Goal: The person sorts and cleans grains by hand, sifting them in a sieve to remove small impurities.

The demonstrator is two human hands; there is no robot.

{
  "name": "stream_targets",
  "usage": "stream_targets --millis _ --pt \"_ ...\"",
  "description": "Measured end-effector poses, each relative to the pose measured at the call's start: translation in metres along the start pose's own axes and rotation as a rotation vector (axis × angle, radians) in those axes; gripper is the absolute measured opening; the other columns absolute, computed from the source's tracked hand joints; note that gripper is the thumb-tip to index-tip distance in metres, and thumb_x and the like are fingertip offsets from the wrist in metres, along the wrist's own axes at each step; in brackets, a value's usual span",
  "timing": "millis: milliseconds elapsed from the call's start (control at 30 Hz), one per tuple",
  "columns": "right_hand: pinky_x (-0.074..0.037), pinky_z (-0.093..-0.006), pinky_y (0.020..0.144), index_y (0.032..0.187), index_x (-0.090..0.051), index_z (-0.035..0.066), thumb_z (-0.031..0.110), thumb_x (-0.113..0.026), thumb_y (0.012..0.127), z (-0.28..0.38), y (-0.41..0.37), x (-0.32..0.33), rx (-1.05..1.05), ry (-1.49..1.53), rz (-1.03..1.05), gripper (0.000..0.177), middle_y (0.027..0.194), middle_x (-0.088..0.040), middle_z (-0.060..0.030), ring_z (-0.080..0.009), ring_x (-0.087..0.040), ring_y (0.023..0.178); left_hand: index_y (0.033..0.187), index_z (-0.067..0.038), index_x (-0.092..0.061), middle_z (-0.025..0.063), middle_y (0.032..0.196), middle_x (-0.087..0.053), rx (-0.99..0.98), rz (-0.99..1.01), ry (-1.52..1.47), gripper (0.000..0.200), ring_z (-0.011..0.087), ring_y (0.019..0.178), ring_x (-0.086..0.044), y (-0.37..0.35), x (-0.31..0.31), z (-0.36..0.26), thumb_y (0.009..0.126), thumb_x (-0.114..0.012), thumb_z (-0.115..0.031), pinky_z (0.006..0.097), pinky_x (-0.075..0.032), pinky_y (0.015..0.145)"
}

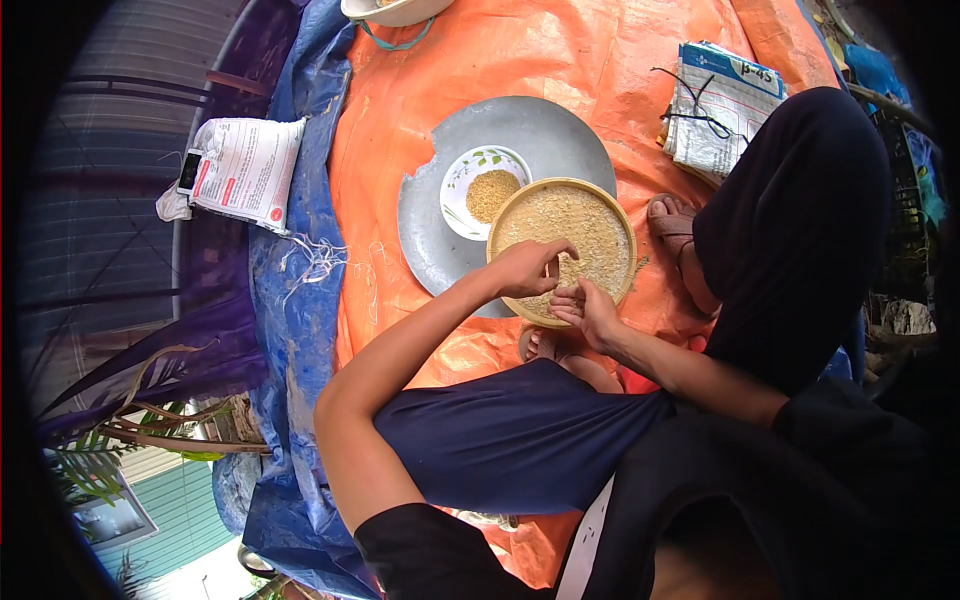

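Note:
A round woven tray (610, 215) with a raised rim holds a thin spread of pale grains. My left hand (528, 268) is over its lower left part, fingers curved and apart, with nothing visible between them. My right hand (590, 312) is just below, over the lower rim, palm partly turned up and fingers loosely bent and apart. Any small grains on it are too tiny to make out. Beside the tray, a white bowl with a leaf pattern (457, 183) contains golden grain (492, 195). Both stand on a large grey metal disc (425, 240) with a broken edge.
An orange tarp (400, 110) lies over a blue one (305, 350). A folded white sack (710, 110) with black cord is at upper right, a printed bag (245, 170) at left, and a white container (400, 12) at top. My sandalled feet are near the tray.

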State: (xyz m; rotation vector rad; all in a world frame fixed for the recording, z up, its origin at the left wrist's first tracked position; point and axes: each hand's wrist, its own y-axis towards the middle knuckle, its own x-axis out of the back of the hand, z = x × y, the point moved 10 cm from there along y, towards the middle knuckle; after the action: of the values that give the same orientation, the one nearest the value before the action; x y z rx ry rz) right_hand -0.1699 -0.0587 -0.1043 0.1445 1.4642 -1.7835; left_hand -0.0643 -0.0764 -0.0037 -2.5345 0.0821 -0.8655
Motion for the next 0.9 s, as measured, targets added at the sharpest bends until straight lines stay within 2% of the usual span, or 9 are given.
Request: stream_targets --millis 200,333,500,633,833,867,900 --pt "-0.050 -0.0338 0.085 0.101 -0.050 -0.010 0.033 -0.029 0.097 -0.004 0.002 -0.001 0.005 0.011 0.019 0.048 0.093 -0.057 -0.0180 -0.0249 -0.060 0.088 0.107 -0.007 -0.054 0.0094 0.067 -0.064 0.006 -0.047 0.106 0.040 0.0235 0.063 -0.064 0.002 -0.001 -0.005 0.069 -0.067 -0.010 0.0344 -0.048 0.058" --pt "-0.050 -0.0335 0.087 0.105 -0.052 -0.010 0.031 -0.029 0.096 -0.008 0.003 -0.001 -0.017 -0.021 0.021 0.048 0.097 -0.059 -0.0198 -0.0257 -0.060 0.092 0.103 -0.006 -0.055 0.0089 0.065 -0.064 0.006 -0.076 0.076 0.040 0.0241 0.061 -0.063 0.000 -0.003 -0.002 0.067 -0.072 -0.012 0.0347 -0.047 0.057" --pt "-0.052 -0.0333 0.083 0.100 -0.050 -0.011 0.024 -0.032 0.094 -0.003 -0.001 -0.002 0.020 -0.010 0.011 0.040 0.095 -0.059 -0.0212 -0.0267 -0.061 0.090 0.101 -0.005 -0.056 0.0092 0.064 -0.062 0.002 -0.038 0.022 0.038 0.0235 0.060 -0.062 0.001 -0.011 -0.006 0.067 -0.073 -0.013 0.0349 -0.046 0.056" --pt "-0.053 -0.0327 0.081 0.104 -0.050 -0.012 0.022 -0.034 0.093 -0.003 0.001 -0.003 0.028 0.005 0.026 0.039 0.094 -0.060 -0.0202 -0.0261 -0.063 0.086 0.096 -0.004 -0.058 0.0095 0.064 -0.061 0.000 -0.036 0.002 0.031 0.0240 0.060 -0.061 0.003 -0.010 -0.007 0.070 -0.071 -0.015 0.0349 -0.045 0.056" --pt "-0.054 -0.0293 0.077 0.103 -0.053 -0.010 0.020 -0.036 0.094 -0.001 -0.001 0.000 0.055 -0.077 0.006 0.035 0.093 -0.061 -0.0170 -0.0225 -0.064 0.081 0.086 -0.001 -0.059 0.0122 0.067 -0.061 0.156 -0.267 0.098 0.020 0.0268 0.063 -0.061 -0.006 0.013 0.037 0.077 -0.065 -0.017 0.0366 -0.047 0.058" --pt "-0.054 -0.0285 0.076 0.102 -0.054 -0.009 0.019 -0.038 0.095 -0.001 -0.001 0.000 0.068 -0.087 0.011 0.034 0.092 -0.061 -0.0159 -0.0213 -0.064 0.080 0.088 -0.002 -0.058 0.0145 0.079 -0.062 0.194 -0.268 0.147 0.018 0.0290 0.074 -0.061 -0.009 0.013 0.046 0.078 -0.064 -0.016 0.0379 -0.048 0.066" --pt "-0.054 -0.0276 0.075 0.101 -0.056 -0.008 0.019 -0.039 0.095 0.001 -0.001 -0.001 0.082 -0.096 0.017 0.033 0.091 -0.062 -0.0149 -0.0201 -0.064 0.079 0.090 -0.002 -0.057 0.0148 0.085 -0.060 0.175 -0.281 0.200 0.020 0.0295 0.079 -0.060 -0.013 0.014 0.048 0.078 -0.064 -0.016 0.0385 -0.048 0.069"
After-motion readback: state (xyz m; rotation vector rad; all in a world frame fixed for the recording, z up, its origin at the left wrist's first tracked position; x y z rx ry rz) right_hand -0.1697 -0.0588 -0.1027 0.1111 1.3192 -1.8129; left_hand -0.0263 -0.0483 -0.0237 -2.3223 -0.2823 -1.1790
